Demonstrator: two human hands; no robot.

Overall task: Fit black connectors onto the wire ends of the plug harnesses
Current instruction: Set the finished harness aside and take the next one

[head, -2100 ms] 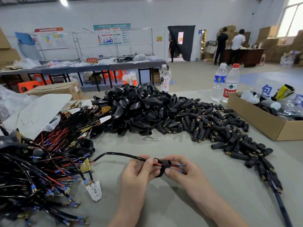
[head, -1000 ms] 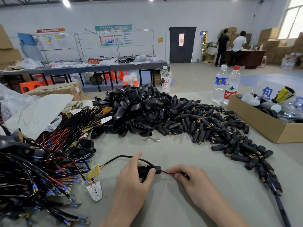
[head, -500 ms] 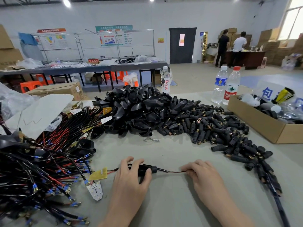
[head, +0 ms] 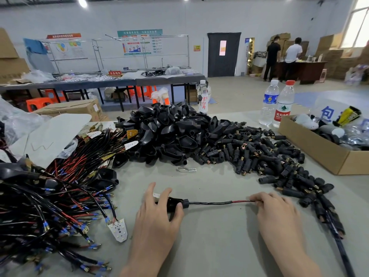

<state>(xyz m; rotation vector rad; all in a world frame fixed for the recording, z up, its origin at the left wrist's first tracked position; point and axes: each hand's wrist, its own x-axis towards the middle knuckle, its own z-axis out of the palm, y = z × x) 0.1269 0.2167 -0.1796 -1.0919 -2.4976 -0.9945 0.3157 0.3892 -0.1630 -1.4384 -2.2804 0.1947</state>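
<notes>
While left hand [head: 157, 214] holds connector [head: 174, 201], wire [head: 215, 202] runs rightward to right hand [head: 277, 212].

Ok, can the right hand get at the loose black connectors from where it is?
Probably yes: the connectors lie just beyond the right hand with bare table between. Its fingers pinch the red wire end, so it would have to let go first; the left hand grips the black sleeve.

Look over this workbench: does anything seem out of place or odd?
One thing: a small bent metal clip lies alone on the table, just in front of the heap of black housings, and is unlike the piled parts around it. Nothing looks spilled or broken.
</notes>
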